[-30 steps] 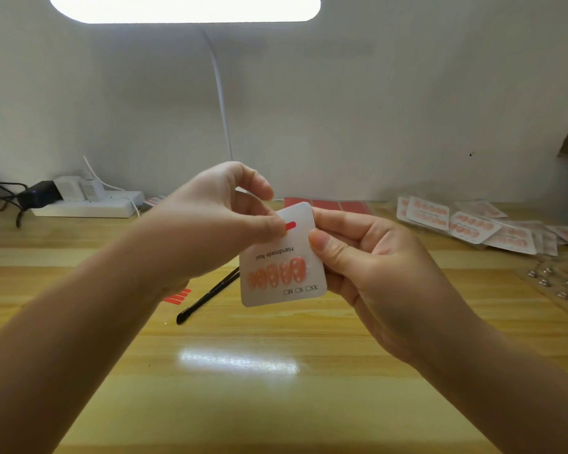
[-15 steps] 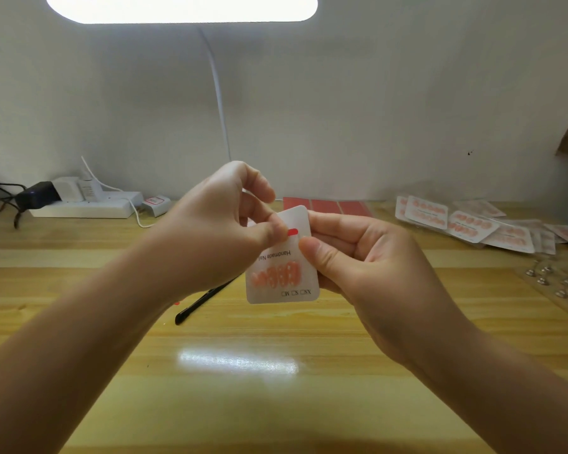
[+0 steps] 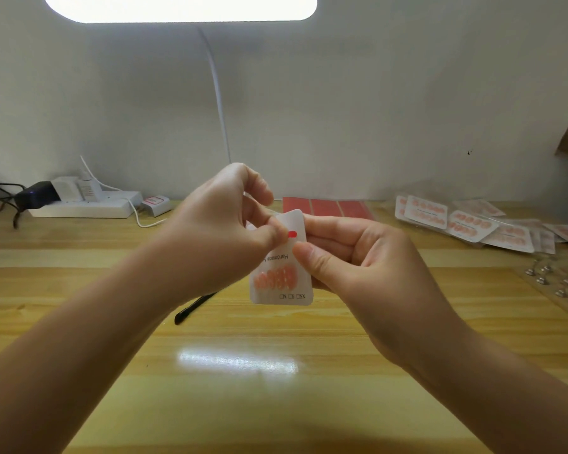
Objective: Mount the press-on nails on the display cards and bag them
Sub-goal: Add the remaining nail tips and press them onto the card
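A yellow wooden desk (image 3: 276, 404) runs back to a pale wall under a bright lamp (image 3: 181, 8). Both hands are raised above it, meeting at a white display card (image 3: 284, 290) that carries a row of peach press-on nails (image 3: 274, 278).

The right hand (image 3: 368, 267) pinches the card's right edge, thumb on the face and fingers behind. The left hand (image 3: 220, 231) pinches near the card's top at a small red strip (image 3: 292, 234); whether it grips that strip or only the card beside it I cannot tell.

This looks like the red strip being set or peeled at the card's top. To do it well, I judge the right hand should hold the card flat and steady, thumb clear of the nails, while the left works slowly along the strip so the card does not bend.

Beyond the right hand lie finished bagged cards (image 3: 473, 224); under the left wrist rests a black tool (image 3: 194, 306).
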A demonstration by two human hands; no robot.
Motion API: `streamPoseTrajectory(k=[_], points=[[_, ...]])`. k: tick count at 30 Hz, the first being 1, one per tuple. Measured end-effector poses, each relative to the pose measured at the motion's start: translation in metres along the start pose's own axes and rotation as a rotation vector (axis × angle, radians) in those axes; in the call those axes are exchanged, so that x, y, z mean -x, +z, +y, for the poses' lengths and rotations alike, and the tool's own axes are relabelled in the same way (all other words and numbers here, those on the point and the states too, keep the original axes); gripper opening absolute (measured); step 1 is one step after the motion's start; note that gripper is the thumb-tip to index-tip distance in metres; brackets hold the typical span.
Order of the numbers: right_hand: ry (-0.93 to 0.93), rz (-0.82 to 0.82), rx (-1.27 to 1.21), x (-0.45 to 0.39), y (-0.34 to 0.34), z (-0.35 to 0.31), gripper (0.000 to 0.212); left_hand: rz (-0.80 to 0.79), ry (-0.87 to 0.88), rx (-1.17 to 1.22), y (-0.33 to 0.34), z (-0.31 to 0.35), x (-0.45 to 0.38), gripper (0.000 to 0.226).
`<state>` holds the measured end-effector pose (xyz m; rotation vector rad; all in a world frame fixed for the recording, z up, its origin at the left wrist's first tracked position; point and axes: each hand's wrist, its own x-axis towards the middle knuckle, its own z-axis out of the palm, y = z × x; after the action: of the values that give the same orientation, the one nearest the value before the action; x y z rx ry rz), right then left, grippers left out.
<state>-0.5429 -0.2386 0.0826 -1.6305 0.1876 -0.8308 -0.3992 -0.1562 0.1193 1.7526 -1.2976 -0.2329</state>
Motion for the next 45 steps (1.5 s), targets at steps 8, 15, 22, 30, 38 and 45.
streamPoseTrajectory(k=[8,15,22,30,38,45], points=[[0.014,0.101,-0.011,0.001,0.001,0.005,0.011,0.059,0.110,-0.159,0.010,-0.002,0.007,0.027],[-0.038,0.211,0.166,0.002,-0.002,0.004,0.014,0.111,0.098,-0.098,0.017,0.003,0.012,0.029],[-0.066,0.237,0.260,0.001,-0.005,0.000,0.013,0.080,0.098,0.000,0.013,0.010,0.013,0.041],[-0.083,0.218,0.304,0.000,-0.004,-0.001,0.013,0.040,0.084,0.038,0.012,0.011,0.015,0.045],[-0.071,0.219,0.331,0.000,-0.005,0.002,0.013,0.073,0.076,-0.090,0.011,0.008,0.012,0.056],[-0.044,0.222,0.334,-0.003,-0.008,0.001,0.014,-0.042,-0.050,0.091,-0.001,0.005,0.005,0.043]])
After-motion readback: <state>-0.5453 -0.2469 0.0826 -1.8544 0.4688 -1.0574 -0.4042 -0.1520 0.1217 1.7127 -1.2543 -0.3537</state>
